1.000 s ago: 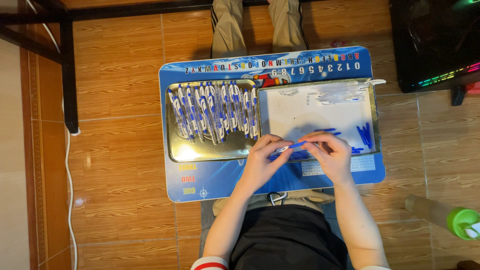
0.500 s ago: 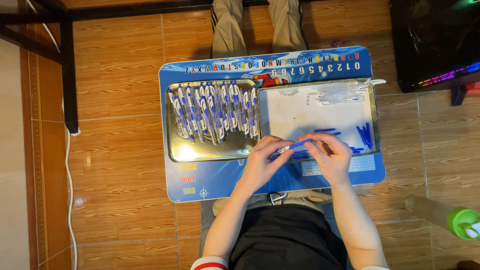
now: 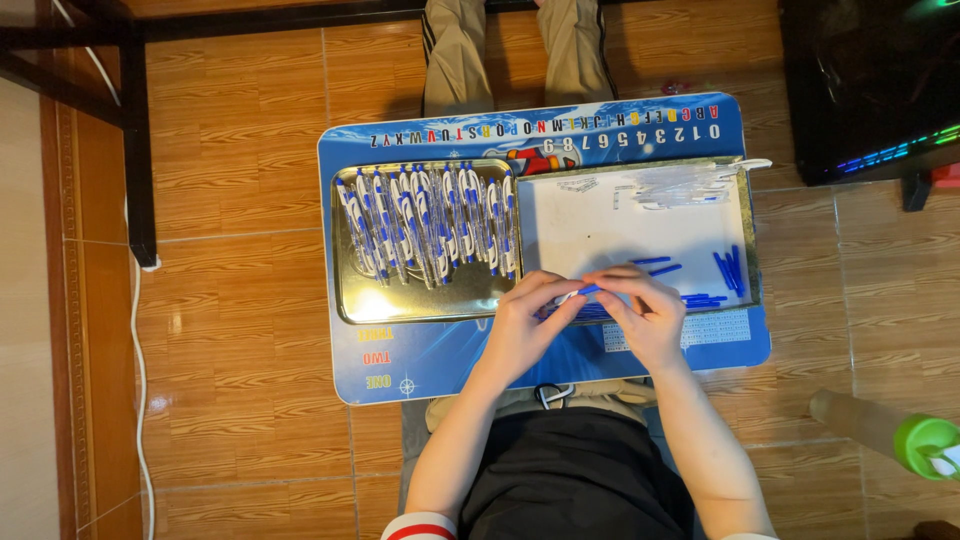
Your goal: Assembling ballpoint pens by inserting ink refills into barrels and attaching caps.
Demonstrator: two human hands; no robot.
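Left hand: we are pinching one end of a small blue-and-white plastic pen (image 3: 578, 293) with our left hand (image 3: 527, 325), fingers curled around it

Right hand: our right hand (image 3: 648, 318) is pinching the blue end of the same pen, its fingertips meeting the left hand's over the near edge of the white tray

Pen: it is lying nearly level between both hands, just above the counter, in front of our lap

Silver tray: a shiny rectangular metal tray (image 3: 400, 300) is sitting on the left part of the counter, carrying a row of blue-and-white pens (image 3: 430, 222) lying side by side

White tray: a rectangular tray lined with white paper (image 3: 600, 225) is sitting just beside the silver one, holding loose blue pen parts (image 3: 728, 270) along its right side and clear pen parts (image 3: 680, 188) near its far edge

Counter: we are working on a small blue lap counter with printed letters and numbers (image 3: 420, 365), standing on a brown wood-patterned floor (image 3: 230, 150)

Surroundings: a green-capped bottle (image 3: 925, 445) is lying on the floor to our right, well apart from the counter
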